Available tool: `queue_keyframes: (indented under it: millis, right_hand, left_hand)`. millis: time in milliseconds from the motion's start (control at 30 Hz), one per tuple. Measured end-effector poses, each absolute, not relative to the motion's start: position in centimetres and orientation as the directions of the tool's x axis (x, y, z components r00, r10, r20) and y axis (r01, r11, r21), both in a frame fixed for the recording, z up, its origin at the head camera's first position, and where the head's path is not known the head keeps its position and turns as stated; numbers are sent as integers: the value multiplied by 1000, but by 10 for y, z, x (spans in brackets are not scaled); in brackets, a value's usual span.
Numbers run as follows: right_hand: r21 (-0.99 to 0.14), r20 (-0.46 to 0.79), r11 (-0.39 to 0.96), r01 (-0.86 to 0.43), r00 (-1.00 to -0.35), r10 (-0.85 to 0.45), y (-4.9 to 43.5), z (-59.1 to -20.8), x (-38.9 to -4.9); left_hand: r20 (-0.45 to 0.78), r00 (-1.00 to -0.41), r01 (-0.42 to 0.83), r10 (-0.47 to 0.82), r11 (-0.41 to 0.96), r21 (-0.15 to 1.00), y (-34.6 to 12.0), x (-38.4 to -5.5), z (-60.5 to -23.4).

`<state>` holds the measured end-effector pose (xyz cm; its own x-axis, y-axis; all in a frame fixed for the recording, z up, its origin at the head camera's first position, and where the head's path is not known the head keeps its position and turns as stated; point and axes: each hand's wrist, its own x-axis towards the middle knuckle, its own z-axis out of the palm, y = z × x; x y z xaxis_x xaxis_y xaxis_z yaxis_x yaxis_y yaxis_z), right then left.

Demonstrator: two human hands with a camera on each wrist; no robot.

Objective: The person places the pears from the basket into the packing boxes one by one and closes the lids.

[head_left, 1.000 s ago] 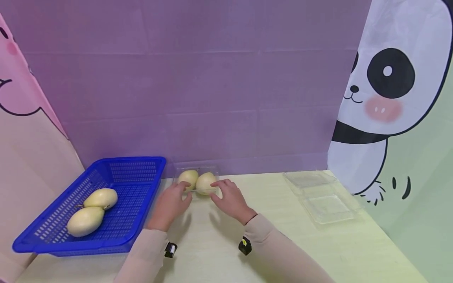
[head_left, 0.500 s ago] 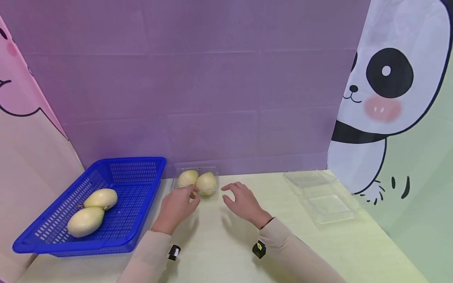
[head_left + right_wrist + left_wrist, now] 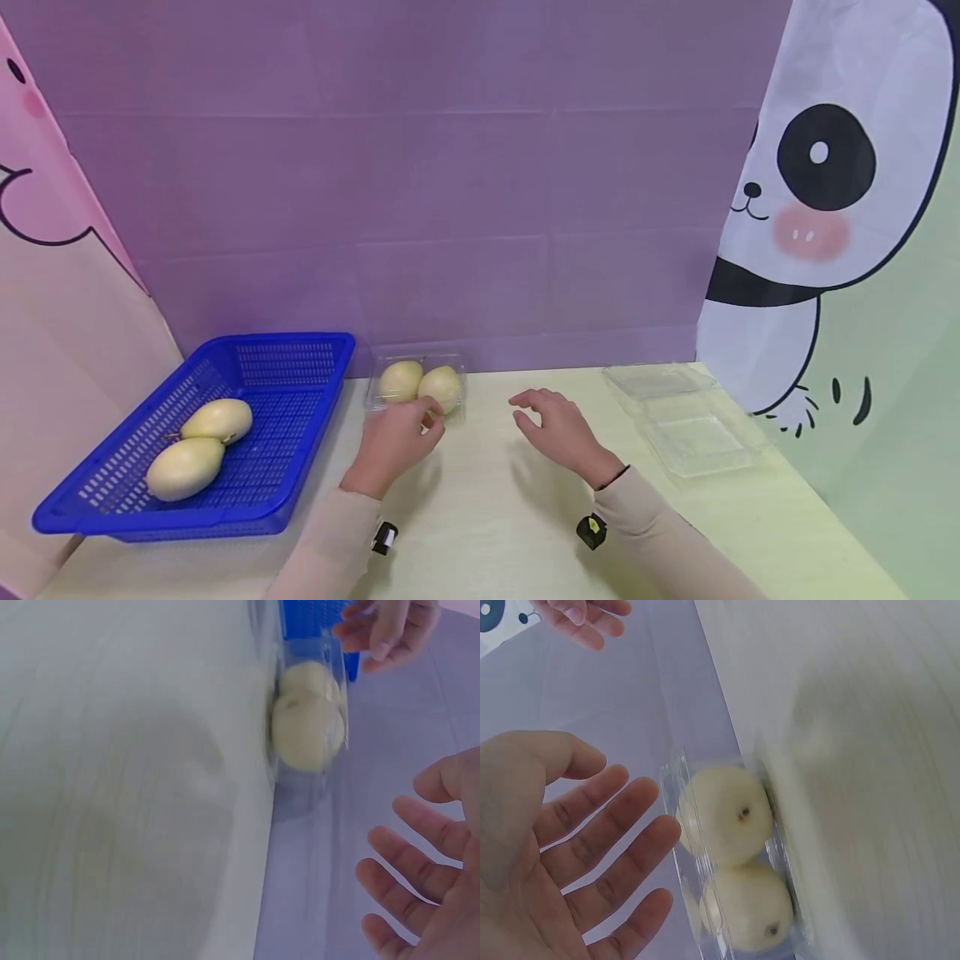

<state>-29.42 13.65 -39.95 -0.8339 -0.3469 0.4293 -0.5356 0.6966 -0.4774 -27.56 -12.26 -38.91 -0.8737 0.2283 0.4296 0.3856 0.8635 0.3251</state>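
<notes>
Two pale yellow, pear-like fruits (image 3: 439, 389) sit side by side in a clear plastic clamshell box (image 3: 791, 889) by the back wall, its lid down over them. My left hand (image 3: 397, 443) hovers just in front of this box, empty, fingers loosely bent; in the left wrist view its fingertips (image 3: 667, 825) overlap the near side. To the right, my right hand (image 3: 558, 432) is held above the table, apart from the box, with relaxed fingers and nothing in them. Small dark ends mark the fruits in the left wrist view.
A blue plastic basket (image 3: 300, 492) on the left holds two more such fruits (image 3: 185, 469). Another clear clamshell box (image 3: 693, 446) lies unfolded on the right of the pale table (image 3: 487, 533). A purple backdrop (image 3: 450, 183) rises along the table's back edge.
Both hands have come off the front of the clamshell box. The right hand has moved well to the right, the left hand a little right and toward me. The box stays in place.
</notes>
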Motion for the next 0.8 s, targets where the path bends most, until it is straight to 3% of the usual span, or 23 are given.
queue_keyframes:
  millis: [367,800]
  right_hand:
    - [-461,425,727,-508,-846,-322,186,-392,-295]
    - [-442,436,776,-449,-864,-252,263,-386,-296]
  left_hand:
    - [434,-855,448,283,825,345,-102,-277,-394]
    - [275,-900,436,338,689,579,-84,-273,-400]
